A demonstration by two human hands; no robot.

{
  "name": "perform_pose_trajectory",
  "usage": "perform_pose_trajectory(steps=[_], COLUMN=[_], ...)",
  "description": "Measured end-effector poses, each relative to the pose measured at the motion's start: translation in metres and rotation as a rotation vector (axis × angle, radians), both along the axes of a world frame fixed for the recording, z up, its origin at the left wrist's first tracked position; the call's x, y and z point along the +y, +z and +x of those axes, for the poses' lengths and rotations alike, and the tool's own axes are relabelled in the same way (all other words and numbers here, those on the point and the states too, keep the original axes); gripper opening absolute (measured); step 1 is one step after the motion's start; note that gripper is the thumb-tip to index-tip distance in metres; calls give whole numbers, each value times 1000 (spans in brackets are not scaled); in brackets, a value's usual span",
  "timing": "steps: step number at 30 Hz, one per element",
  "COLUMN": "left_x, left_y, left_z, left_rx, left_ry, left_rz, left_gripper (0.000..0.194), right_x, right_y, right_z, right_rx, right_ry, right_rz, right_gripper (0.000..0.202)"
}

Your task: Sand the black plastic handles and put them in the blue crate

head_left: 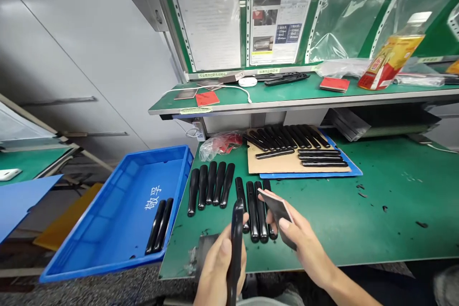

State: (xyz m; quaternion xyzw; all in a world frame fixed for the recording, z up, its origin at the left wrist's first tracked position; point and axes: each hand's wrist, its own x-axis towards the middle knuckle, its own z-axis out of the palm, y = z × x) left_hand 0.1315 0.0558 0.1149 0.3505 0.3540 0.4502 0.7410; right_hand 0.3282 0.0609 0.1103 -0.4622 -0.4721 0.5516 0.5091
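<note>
My left hand (219,260) is wrapped round a glossy black handle (235,244), which stands nearly upright at the near edge of the bench. In my right hand (299,234), pinched between thumb and fingers, is a thin grey rectangular sanding pad (278,213). The pad and the held handle are apart. Just beyond my hands lies a row of several black handles (253,210), partly covered by my fingers and the pad. To the left, another group of several similar handles (211,184) rests side by side on the green bench (358,234).
A blue crate (118,220) at the left holds two black handles (160,226). Farther back, cardboard (253,165) carries more handles. A plastic bag (220,146) lies beside it. The shelf (301,93) above holds red pads (334,84) and a drink bottle (394,55). Black scraps dot the bench.
</note>
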Motion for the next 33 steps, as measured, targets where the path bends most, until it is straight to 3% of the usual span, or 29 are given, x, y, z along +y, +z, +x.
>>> perform_pose_trajectory(steps=[2, 6, 7, 8, 10, 12, 14, 16, 19, 22, 25, 28, 30, 33], left_x=[1, 11, 14, 17, 19, 21, 24, 29, 38, 40, 37, 34, 34, 37], left_y=[-2, 0, 1, 2, 5, 10, 15, 20, 30, 41, 51, 55, 56, 55], left_z=[-5, -17, -17, -15, -4, 12, 26, 33, 28, 20, 21, 26, 27, 23], left_rx=[242, 905, 1024, 1107, 1079, 694, 184, -112, -246, -375, -452, -563, -618, -666], left_ry=[-21, -121, -67, 67, 442, 641, 561, 478, 497, 382, 303, 304, 299, 285], left_rz=[229, 968, 1085, 1124, 932, 465, -14, -275, -285, -274, -340, -391, -403, -412], left_gripper=[55, 66, 67, 66, 68, 74, 67, 45, 26, 30, 32, 30, 29, 28], right_x=[-6, -19, -22, -25, -30, -33, -38, -44, -48, -36, -22, -19, -21, -24], right_y=[9, 26, 27, 25, 14, -2, -19, -30, -31, -15, 4, 12, 12, 7], right_z=[-1, -7, -12, -18, -34, -52, -67, -72, -56, -29, -19, -27, -32, -33], right_rx=[139, 216, 174, 121, 5, -123, -198, -219, -225, -377, -613, -712, -737, -712], right_ry=[14, 101, 92, 45, -160, -380, -461, -337, -140, -133, -27, 287, 403, 340], right_rz=[5, 52, 120, 228, 514, 741, 813, 808, 708, 662, 1047, 1387, 1405, 1336], right_gripper=[64, 64, 60, 56, 52, 56, 60, 57, 55, 48, 52, 32, 22, 25])
